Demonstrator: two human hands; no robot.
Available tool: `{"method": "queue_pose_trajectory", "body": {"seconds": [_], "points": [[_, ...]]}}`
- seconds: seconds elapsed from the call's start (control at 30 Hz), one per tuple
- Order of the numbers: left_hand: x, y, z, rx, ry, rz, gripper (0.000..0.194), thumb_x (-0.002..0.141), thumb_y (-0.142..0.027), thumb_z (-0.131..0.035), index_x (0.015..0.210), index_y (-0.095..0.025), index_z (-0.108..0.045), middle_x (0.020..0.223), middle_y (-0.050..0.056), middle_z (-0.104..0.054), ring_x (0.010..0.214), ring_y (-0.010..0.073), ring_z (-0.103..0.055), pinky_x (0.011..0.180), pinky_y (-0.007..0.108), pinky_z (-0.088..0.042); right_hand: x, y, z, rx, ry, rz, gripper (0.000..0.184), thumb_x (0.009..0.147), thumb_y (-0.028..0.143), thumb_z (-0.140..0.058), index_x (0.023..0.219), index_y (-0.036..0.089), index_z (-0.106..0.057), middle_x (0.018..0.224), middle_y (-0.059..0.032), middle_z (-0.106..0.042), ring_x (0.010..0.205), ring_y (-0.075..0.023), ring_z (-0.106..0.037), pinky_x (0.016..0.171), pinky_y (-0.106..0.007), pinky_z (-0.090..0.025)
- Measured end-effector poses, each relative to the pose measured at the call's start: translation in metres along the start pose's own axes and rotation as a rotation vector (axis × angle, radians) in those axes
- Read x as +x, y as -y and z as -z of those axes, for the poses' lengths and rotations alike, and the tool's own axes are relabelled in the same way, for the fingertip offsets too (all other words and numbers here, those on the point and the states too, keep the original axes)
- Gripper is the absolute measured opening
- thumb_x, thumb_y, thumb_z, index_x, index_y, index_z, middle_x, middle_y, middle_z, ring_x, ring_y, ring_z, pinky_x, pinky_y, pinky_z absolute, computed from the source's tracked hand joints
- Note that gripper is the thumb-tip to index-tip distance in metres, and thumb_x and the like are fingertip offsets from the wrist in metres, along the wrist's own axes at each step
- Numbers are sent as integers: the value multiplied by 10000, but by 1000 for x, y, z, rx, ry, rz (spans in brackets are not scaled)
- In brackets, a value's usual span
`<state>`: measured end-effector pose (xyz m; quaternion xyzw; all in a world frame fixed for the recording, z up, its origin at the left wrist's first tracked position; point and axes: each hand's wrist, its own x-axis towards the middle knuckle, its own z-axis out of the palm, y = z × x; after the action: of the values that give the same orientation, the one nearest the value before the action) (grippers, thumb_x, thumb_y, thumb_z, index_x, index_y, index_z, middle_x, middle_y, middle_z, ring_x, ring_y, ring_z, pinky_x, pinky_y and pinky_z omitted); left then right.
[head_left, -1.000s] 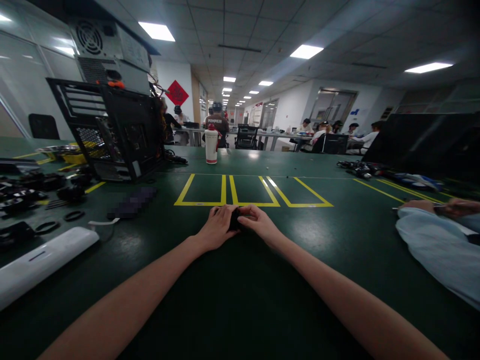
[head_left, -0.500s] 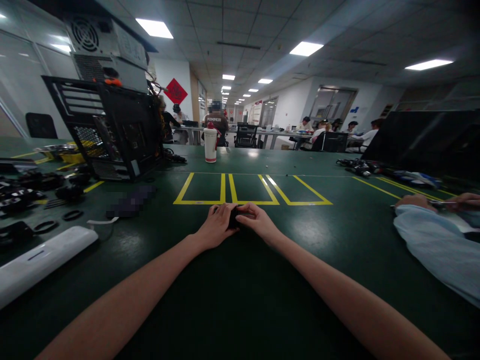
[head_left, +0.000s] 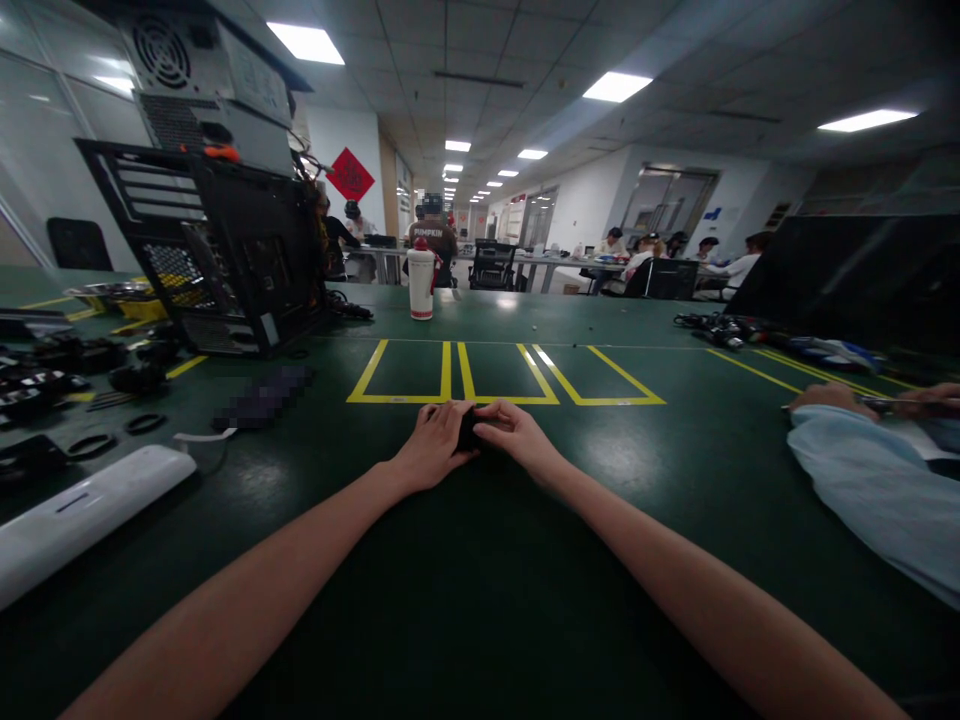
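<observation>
A small black object [head_left: 469,430] sits between my two hands, low over the green table [head_left: 480,570]. My left hand [head_left: 436,440] is wrapped round its left side, the back of the hand facing up. With thumb and fingers pinched together, my right hand [head_left: 514,437] grips its right edge. Fingers cover most of the object, so its kind does not show. Just beyond my fingertips lie three yellow tape outlines [head_left: 448,372] on the table.
A white cup [head_left: 421,285] with a red lid stands behind the tape. At left are an open black computer case [head_left: 225,250], a long white device [head_left: 90,510], a phone-like dark item [head_left: 262,397] and black rings [head_left: 91,449]. A co-worker's light-blue sleeve [head_left: 862,480] rests at right.
A little more of the black object shows between my hands, and my right fingers have shifted slightly on it. The whole view has tilted slightly; the things around have stayed put.
</observation>
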<state>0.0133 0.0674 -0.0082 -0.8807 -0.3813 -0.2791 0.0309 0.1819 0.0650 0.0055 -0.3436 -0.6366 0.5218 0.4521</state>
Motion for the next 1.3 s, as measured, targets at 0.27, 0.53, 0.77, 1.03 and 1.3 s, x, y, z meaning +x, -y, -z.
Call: {"method": "queue_pose_trajectory", "body": {"seconds": [0.27, 0.53, 0.77, 1.03, 1.3], "points": [[-1, 0, 1, -12, 14, 4, 592, 740, -271, -570, 1214, -200, -223, 1179, 102, -430, 1104, 264, -421, 921, 445, -285, 1, 2, 6, -103, 72, -60, 335, 623, 239, -669, 927, 192, -535, 977, -38, -568, 910, -170, -555, 854, -385, -428], [0, -1, 1, -22, -3, 4, 576, 738, -269, -574, 1199, -195, -236, 1161, 99, -443, 1094, 262, -429, 916, 438, -291, 2, 0, 5, -37, 14, -69, 250, 673, 291, -625, 888, 203, -533, 905, -19, -567, 807, -139, -567, 779, -349, -459], [-1, -2, 3, -16, 14, 6, 576, 746, -266, -567, 1207, -192, -228, 1164, 104, -439, 1104, 265, -423, 924, 445, -281, 3, 3, 10, -141, 87, -53, 310, 621, 231, -673, 895, 179, -539, 952, -38, -569, 906, -161, -551, 847, -365, -428], [0, 0, 2, -12, 11, 10, 587, 741, -276, -570, 1210, -201, -226, 1178, 102, -426, 1104, 267, -419, 921, 447, -288, 3, 2, 6, -90, 24, -24, 212, 674, 285, -627, 845, 197, -539, 903, -20, -576, 864, -148, -556, 813, -353, -443], [-1, 0, 2, -18, 11, 0, 586, 753, -281, -560, 1222, -196, -219, 1175, 108, -427, 1106, 268, -419, 921, 451, -284, 3, -1, 10, -68, 98, -36, 349, 583, 216, -702, 880, 197, -519, 958, -15, -559, 914, -165, -560, 839, -362, -448]]}}
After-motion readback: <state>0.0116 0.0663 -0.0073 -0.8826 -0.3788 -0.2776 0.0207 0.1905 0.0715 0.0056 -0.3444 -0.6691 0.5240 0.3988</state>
